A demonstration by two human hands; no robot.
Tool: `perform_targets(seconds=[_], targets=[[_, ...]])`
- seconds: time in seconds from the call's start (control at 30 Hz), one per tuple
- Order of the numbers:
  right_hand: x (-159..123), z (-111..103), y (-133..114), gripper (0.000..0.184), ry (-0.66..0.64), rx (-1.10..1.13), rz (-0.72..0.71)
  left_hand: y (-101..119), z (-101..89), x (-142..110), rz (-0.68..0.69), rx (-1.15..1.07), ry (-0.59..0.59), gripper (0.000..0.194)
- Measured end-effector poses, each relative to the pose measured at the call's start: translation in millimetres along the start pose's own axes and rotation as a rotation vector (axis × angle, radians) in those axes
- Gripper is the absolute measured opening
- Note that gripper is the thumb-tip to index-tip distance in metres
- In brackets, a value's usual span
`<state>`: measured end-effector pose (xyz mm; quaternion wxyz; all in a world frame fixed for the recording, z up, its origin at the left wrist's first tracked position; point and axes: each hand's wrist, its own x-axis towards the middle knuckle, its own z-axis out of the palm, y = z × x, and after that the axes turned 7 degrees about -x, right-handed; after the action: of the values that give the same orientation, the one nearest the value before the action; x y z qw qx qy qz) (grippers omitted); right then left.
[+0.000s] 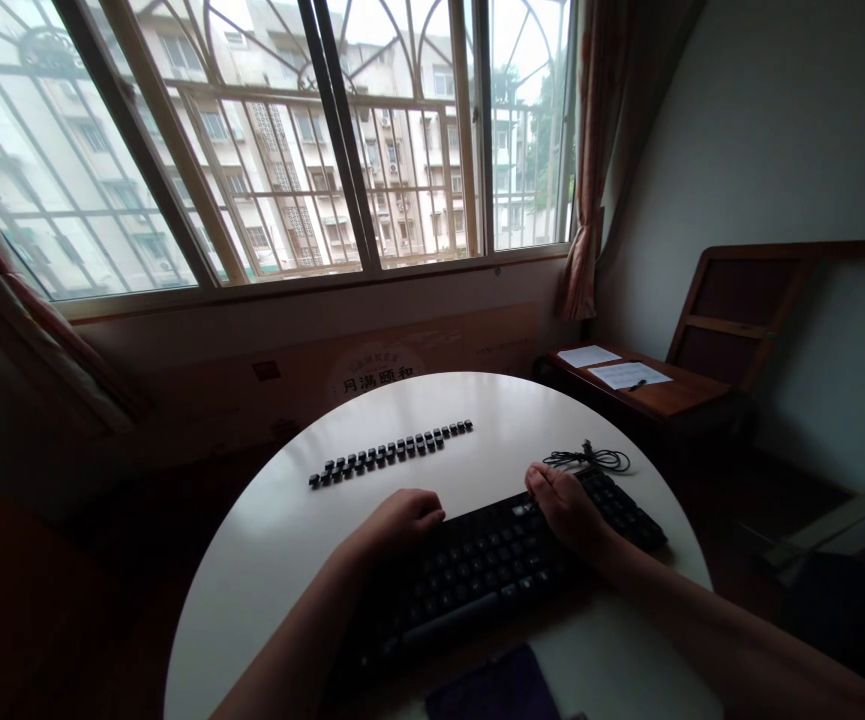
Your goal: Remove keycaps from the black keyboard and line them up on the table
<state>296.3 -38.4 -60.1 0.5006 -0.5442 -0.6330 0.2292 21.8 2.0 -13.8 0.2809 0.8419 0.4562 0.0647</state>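
A black keyboard (pixel 469 565) lies at a slant across the round white table (pixel 252 560). At its far left part, my left hand (pixel 406 515) is closed against the edge, with the thumb along it and the other fingers mostly hidden. My right hand (pixel 563 505) is closed above the far rows, right of the middle; whatever its fingers hold is hidden. Just left of that hand, a pale patch shows on the keyboard. Beyond the keyboard, loose black keycaps (pixel 379 456) stand in two slanting rows.
Behind my right hand lies a coiled black cable (pixel 589 458). A dark purple cloth (pixel 496 685) is at the table's near side. To the right, a wooden chair (pixel 702 390) bears papers (pixel 627 375) and a pen (pixel 637 386). A barred window (pixel 372 150) fills the back.
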Motion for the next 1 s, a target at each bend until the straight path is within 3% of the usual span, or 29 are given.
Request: perform_targets(seconds=[0.17,0.37,0.53,0.67,0.8,1.0], targets=[[4.6,-2.5,6.7,0.033,0.076,0.153,0.147,-3.8,1.6,1.5,0.028,0.001,0.011,0.029],[-6.7,-0.4,-3.8,0.03,-0.003,0.051,-0.081,5.4,-2.3,-6.2,0.007,0.105,0.004,0.026],[-18.9,-1.2,-28.1,0.021,-0.255,0.06,-0.25,26.8,-5.3,-18.2,0.05,0.262,0.185,0.033],[-26.4,-2.6,-44.5,0.014,-0.386,0.101,-0.316,51.2,-6.5,-26.7,0.135,0.296,0.23,0.03],[-30.1,-0.6,-44.1,0.009,-0.427,0.101,-0.392,63.8,-1.0,-27.6,0.217,0.35,0.249,0.022],[-30.1,3.1,-35.4,0.007,-0.408,0.091,-0.423,61.3,8.0,-20.7,0.252,0.461,0.229,0.013]])
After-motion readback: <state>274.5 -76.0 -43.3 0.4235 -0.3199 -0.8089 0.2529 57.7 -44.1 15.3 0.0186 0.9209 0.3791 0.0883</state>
